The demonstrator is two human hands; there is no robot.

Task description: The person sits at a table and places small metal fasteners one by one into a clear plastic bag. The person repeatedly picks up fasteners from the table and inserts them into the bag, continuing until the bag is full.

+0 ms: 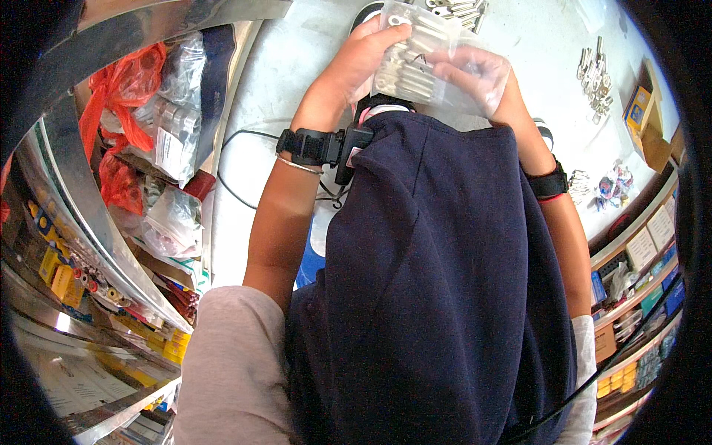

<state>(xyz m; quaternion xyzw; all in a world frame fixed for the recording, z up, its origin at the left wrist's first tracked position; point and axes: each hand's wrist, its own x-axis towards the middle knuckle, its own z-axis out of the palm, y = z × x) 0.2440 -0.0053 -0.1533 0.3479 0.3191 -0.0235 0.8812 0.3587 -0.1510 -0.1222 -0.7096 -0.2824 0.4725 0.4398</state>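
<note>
At the top centre, a clear plastic bag [409, 83] holds several metal cable lugs lying side by side. My left hand [364, 53] grips the bag's left edge, its thumb pressed on the front near a lug's ring end. My right hand [473, 72] is at the bag's right part, seen through the plastic, with fingers near a small dark piece that I cannot identify. Behind the bag, a pile of loose lugs [467, 14] lies on the pale floor. Another pile of lugs [596, 83] rests on the floor further right.
An open cardboard box [651, 130] stands at the right, near small plastic packets [614, 183] and more lugs [579, 186]. Shelves with boxes [648, 236] line the right side. At the left, a metal-edged shelf holds red plastic bags [125, 92]. A black cable [222, 158] crosses the floor.
</note>
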